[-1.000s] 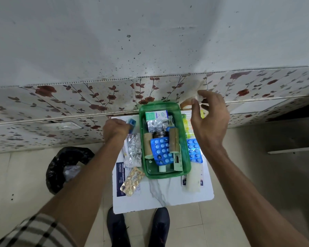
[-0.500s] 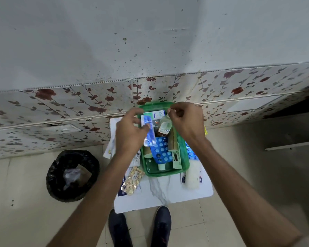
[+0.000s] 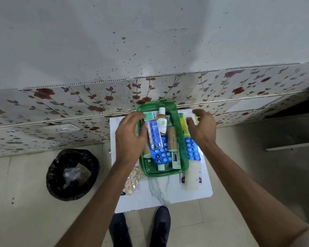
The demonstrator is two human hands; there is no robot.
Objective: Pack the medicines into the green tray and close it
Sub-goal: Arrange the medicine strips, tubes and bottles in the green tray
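Only "Optibex" legible, on box [image 3: 151, 115] in green tray [image 3: 175, 120]

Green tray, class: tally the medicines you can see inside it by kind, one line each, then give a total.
Inside the green tray, as far as visible:
Blue blister strips: 2
Small bottle: 1
Brown rolls: 2
Boxes: 2
White-capped tube: 1
Total: 8
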